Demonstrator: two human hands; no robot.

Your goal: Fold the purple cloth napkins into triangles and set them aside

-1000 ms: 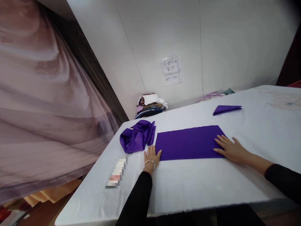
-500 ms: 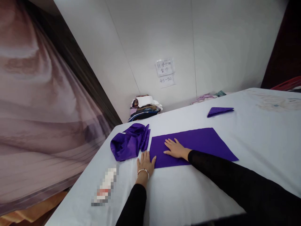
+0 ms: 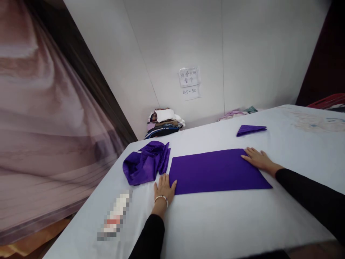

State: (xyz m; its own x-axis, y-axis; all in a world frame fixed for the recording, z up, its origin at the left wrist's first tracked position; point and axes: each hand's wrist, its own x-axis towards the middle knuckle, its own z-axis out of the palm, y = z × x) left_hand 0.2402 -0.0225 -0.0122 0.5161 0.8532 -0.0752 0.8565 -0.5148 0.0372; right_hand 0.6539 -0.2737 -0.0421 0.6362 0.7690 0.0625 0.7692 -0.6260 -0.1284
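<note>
A flat purple napkin is lying smooth on the white tablecloth. The left hand is resting with fingers spread at the napkin's near-left corner, its thumb touching the cloth. The right hand, also spread, is resting at the napkin's far-right corner. A crumpled purple cloth is lying just left of the napkin; a small folded purple cloth is lying beyond its far-right corner. Beyond its far-left corner, stacked clothes are standing near the wall.
</note>
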